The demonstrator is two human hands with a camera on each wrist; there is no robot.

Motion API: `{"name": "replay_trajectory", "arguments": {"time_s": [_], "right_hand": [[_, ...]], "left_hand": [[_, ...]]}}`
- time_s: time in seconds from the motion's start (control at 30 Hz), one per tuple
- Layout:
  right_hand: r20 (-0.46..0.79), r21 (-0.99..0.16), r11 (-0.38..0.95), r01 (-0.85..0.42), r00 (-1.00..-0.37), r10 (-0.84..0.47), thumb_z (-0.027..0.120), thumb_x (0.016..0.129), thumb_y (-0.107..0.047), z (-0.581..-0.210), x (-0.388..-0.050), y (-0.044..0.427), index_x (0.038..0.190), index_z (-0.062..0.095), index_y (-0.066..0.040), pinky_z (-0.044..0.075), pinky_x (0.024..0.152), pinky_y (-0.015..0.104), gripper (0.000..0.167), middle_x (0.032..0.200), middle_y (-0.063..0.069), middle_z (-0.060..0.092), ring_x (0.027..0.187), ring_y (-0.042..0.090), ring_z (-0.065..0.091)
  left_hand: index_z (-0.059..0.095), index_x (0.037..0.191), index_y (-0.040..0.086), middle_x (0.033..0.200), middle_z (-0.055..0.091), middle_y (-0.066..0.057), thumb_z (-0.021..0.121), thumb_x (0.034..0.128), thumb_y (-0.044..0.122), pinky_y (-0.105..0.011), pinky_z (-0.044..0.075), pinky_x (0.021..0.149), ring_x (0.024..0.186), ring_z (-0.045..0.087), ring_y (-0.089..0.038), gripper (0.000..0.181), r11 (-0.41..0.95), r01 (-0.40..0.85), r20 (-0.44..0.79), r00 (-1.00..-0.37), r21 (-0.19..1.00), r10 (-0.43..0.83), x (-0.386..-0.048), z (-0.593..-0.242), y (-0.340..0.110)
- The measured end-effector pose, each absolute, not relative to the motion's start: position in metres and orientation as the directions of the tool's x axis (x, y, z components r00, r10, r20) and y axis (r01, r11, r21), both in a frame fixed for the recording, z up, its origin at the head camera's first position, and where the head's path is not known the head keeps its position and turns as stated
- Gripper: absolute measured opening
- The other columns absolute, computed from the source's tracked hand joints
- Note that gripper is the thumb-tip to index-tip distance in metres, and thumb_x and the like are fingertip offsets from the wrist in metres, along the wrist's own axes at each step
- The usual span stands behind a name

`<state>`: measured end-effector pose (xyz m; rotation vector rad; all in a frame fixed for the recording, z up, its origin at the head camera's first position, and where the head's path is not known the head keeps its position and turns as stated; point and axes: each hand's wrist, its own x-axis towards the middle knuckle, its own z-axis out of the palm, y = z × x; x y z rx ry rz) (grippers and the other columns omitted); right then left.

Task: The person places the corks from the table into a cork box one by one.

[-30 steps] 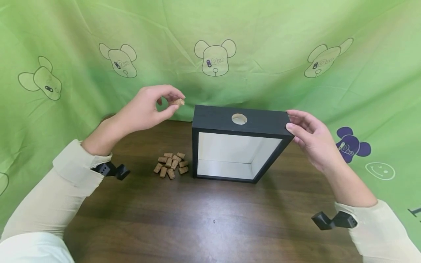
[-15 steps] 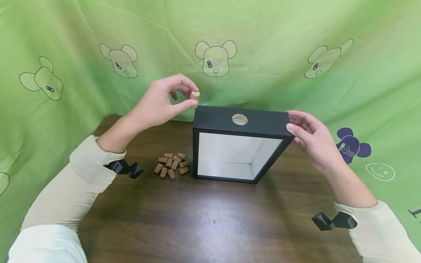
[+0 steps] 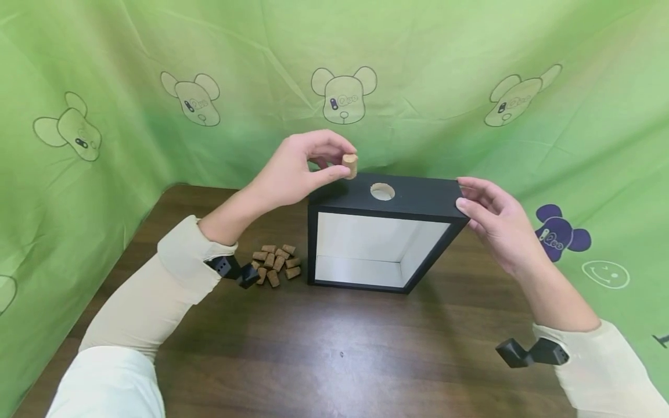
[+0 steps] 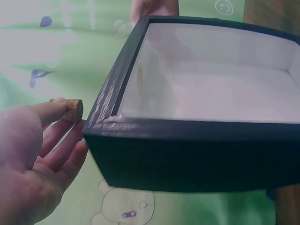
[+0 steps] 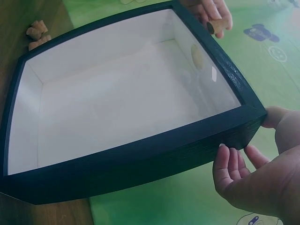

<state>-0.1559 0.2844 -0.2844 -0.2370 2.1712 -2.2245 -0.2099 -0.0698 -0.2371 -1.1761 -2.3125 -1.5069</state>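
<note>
A wooden table bears an upright black box, nothing inside that I can make out. The right hand grips its top corner; the left hand hovers by its top. A pile of corks lies alongside; from afar, I judge most work remaining. Short of the round hole, the left hand pinches one cork.

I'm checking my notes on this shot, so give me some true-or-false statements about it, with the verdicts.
The left hand pinches a cork. True.
The black box has a round hole in its top. True.
That cork is inside the hole. False: it is left of the hole.
The box is filled with corks. False: loose corks lie on the table beside it.
The right hand grips the box near a top corner. True.
</note>
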Motion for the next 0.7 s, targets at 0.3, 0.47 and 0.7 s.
{"name": "replay_trajectory", "arguments": {"time_s": [0.3,0.47,0.7], "right_hand": [[0.097,-0.995,-0.025,-0.095,-0.989,-0.111,0.062,0.101,-0.004,-0.284,-0.155,0.287,0.133,0.060,-0.016,0.046,0.077,0.014,0.035,0.119,0.001,0.050,0.101,0.009,0.049],[0.099,-0.995,-0.032,-0.096,-0.989,-0.114,0.062,0.101,-0.003,-0.284,-0.155,0.287,0.133,0.060,-0.016,0.046,0.077,0.014,0.035,0.119,0.001,0.050,0.102,0.008,0.049],[0.098,-0.995,-0.034,-0.095,-0.988,-0.115,0.061,0.101,-0.003,-0.285,-0.156,0.287,0.132,0.060,-0.016,0.047,0.076,0.014,0.034,0.119,0.002,0.049,0.101,0.009,0.049]], "left_hand": [[0.069,0.116,0.006,0.107,0.076,0.000,0.076,0.0924,0.010,-0.026,0.052,0.084,0.099,0.069,-0.006,0.025,0.207,0.656,0.444,-0.677,0.726,0.587,-0.215,-0.236,-0.037],[0.069,0.115,0.006,0.108,0.075,0.000,0.076,0.0925,0.011,-0.026,0.052,0.083,0.099,0.068,-0.006,0.024,0.207,0.650,0.424,-0.671,0.731,0.608,-0.218,-0.239,-0.025],[0.069,0.116,0.007,0.109,0.075,0.000,0.076,0.0932,0.013,-0.025,0.051,0.084,0.100,0.068,-0.006,0.025,0.232,0.642,0.393,-0.673,0.731,0.626,-0.218,-0.241,-0.019]]}}
